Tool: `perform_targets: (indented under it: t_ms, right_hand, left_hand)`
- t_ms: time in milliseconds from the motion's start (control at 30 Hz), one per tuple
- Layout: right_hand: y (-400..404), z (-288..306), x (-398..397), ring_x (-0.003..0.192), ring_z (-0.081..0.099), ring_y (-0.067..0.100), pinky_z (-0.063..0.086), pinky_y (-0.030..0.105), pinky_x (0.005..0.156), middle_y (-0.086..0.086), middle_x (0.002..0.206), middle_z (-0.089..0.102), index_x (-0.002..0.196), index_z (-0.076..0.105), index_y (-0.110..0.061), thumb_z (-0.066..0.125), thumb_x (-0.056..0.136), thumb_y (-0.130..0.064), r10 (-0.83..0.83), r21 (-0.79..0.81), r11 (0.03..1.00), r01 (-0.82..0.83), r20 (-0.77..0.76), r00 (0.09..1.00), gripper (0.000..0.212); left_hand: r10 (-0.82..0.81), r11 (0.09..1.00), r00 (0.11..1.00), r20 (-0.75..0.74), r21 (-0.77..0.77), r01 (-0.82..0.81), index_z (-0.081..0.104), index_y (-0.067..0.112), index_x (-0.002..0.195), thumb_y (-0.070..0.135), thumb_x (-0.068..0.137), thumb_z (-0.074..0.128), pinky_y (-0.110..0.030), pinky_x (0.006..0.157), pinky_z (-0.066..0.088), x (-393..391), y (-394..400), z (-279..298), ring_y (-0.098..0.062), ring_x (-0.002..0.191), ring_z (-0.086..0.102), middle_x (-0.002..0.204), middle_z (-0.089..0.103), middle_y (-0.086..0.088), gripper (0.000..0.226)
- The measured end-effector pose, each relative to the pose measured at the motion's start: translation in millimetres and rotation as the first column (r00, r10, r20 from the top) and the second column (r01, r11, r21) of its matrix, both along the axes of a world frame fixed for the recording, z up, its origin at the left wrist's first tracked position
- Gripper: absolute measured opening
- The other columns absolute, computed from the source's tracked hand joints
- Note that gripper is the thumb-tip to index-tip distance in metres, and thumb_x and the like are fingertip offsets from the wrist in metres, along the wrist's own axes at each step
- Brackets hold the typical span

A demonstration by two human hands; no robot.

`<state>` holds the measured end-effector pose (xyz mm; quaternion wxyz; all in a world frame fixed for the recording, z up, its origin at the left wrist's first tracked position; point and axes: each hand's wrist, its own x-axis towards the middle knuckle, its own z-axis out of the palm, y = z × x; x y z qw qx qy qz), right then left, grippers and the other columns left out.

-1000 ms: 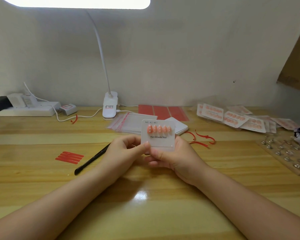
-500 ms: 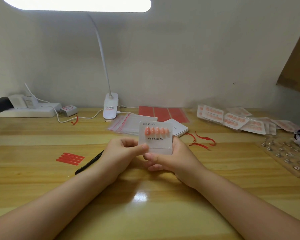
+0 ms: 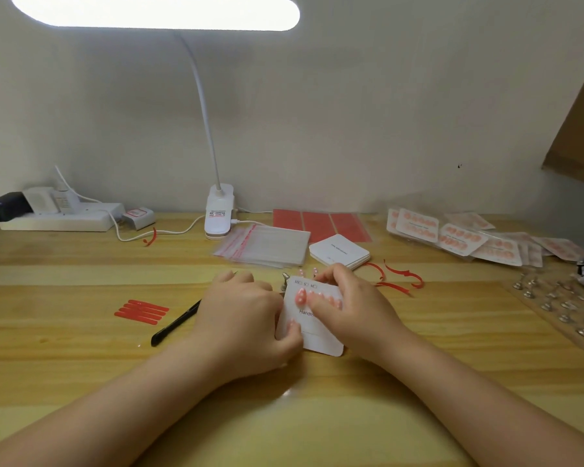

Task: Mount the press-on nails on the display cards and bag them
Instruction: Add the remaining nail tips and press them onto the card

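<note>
- The display card (image 3: 321,335) is a white, round-cornered rectangle printed with small size boxes along its top edge and a word beginning "Handm" in the middle; it lies flat on the wooden tabletop (image 3: 81,358), near the middle of the tabletop and closer to the front edge than the back.
- A row of pink-orange press-on nails (image 3: 300,295) runs across the card's upper part; only the leftmost shows fully, the others lie under fingers.
- The card's long axis runs from front to back and tilts slightly, its top edge leaning toward the left; the printed top points to the back wall.
- The left hand (image 3: 243,318) is curled, its thumb pressing down on the card's left edge.
- The right hand (image 3: 354,308) lies over the card's upper right, fingers bent down onto the row of nails.
- A black tool (image 3: 176,323) lies just left of the left hand, with red strips (image 3: 142,310) further left.
- Toward the back edge sit clear bags (image 3: 267,244), a stack of blank cards (image 3: 339,252) and red sheets (image 3: 321,222).
- Finished bagged cards (image 3: 452,237) spread along the back right; a board of metal nail stands (image 3: 563,308) sits at the right edge.
</note>
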<state>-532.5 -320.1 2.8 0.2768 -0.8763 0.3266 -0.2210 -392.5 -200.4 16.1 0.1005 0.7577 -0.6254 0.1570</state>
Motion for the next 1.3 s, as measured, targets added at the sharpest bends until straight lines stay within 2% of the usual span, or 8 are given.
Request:
perform_targets:
  t_ms: [133,233,333,433,500,633,867,1300]
  right_hand:
    - [-0.3,-3.3,1.8,0.099,0.048,0.011,0.034,0.025,0.072,-0.015,0.100,0.054,0.097,0.055,-0.036,0.058,0.078,-0.052,0.020,-0.203,0.978,-0.043,-0.110,0.994,0.025]
    - [-0.4,-5.6,2.6,0.105,0.039,0.007,0.031,0.022,0.081,-0.014,0.105,0.049,0.105,0.065,-0.035,0.061,0.076,-0.053,0.044,-0.219,0.973,-0.069,-0.119,0.992,0.035]
    - [0.0,-5.5,3.4,0.103,0.039,0.006,0.031,0.020,0.080,-0.014,0.099,0.050,0.098,0.070,-0.030,0.064,0.076,-0.048,0.045,-0.181,0.982,-0.048,-0.020,0.999,0.029]
    - [-0.7,-5.8,5.7,0.091,0.044,0.008,0.033,0.017,0.070,-0.012,0.086,0.051,0.088,0.072,-0.024,0.064,0.082,-0.034,-0.011,-0.212,0.977,0.027,0.077,0.997,0.014]
    - [-2.8,-6.1,6.8,0.076,0.045,0.007,0.031,0.015,0.061,-0.012,0.076,0.048,0.083,0.072,-0.019,0.063,0.086,-0.029,-0.041,-0.207,0.976,0.062,0.106,0.994,0.013]
    - [-8.6,-7.9,8.6,0.062,0.047,0.003,0.033,0.014,0.055,-0.013,0.065,0.051,0.079,0.074,-0.015,0.065,0.089,-0.026,-0.056,-0.195,0.978,0.078,0.116,0.992,0.018]
    - [-7.9,-7.5,7.7,0.070,0.062,0.012,0.052,0.036,0.066,-0.003,0.073,0.071,0.087,0.079,-0.021,0.068,0.088,-0.032,-0.033,-0.133,0.990,0.052,0.135,0.990,0.016]
    - [-1.8,-7.9,6.9,0.064,0.060,0.006,0.050,0.024,0.061,-0.013,0.068,0.064,0.080,0.070,-0.021,0.068,0.085,-0.017,0.019,-0.150,0.988,0.025,0.287,0.958,0.006]
  left_hand:
    - [-0.070,0.997,0.996,0.047,-0.030,0.072,0.052,0.022,0.049,0.064,0.076,0.033,-0.034,0.070,0.040,3.4,1.7,2.2,-0.013,0.061,0.048,0.054,0.054,0.008,0.053]
    - [-0.089,0.969,0.996,-0.028,-0.233,0.080,0.044,0.024,0.050,0.051,0.079,0.044,-0.030,0.059,0.037,6.1,-1.3,-2.7,-0.017,0.052,0.044,0.050,0.048,0.008,0.040]
    - [0.010,0.966,0.962,-0.272,-0.245,-0.079,0.055,0.025,0.084,0.042,0.088,0.054,-0.031,0.068,0.038,14.2,-10.0,-12.0,-0.018,0.081,0.054,0.083,0.059,0.008,0.017]
    - [0.043,0.988,0.907,-0.419,-0.116,-0.100,0.048,0.026,0.130,0.037,0.093,0.058,-0.030,0.096,0.040,25.6,-18.1,-23.2,-0.013,0.119,0.048,0.122,0.059,0.011,0.040]
    - [0.019,0.994,0.884,-0.466,-0.084,-0.065,0.042,0.028,0.139,0.035,0.093,0.059,-0.032,0.102,0.040,27.5,-20.8,-23.7,-0.011,0.123,0.047,0.127,0.058,0.013,0.049]
    - [-0.026,0.991,0.882,-0.471,-0.129,-0.040,0.046,0.030,0.134,0.035,0.090,0.065,-0.032,0.097,0.044,28.9,-22.8,-23.5,-0.008,0.113,0.051,0.109,0.062,0.020,0.048]
    - [-0.218,0.947,0.906,-0.362,-0.302,0.107,0.057,0.025,0.119,0.040,0.081,0.073,-0.033,0.088,0.044,17.0,-13.5,-20.9,-0.007,0.099,0.057,0.090,0.064,0.021,0.045]
    - [-0.053,0.965,0.902,-0.428,-0.254,-0.064,0.060,0.026,0.121,0.029,0.090,0.066,-0.036,0.092,0.048,26.4,-19.1,-25.1,-0.011,0.107,0.059,0.106,0.068,0.012,0.031]
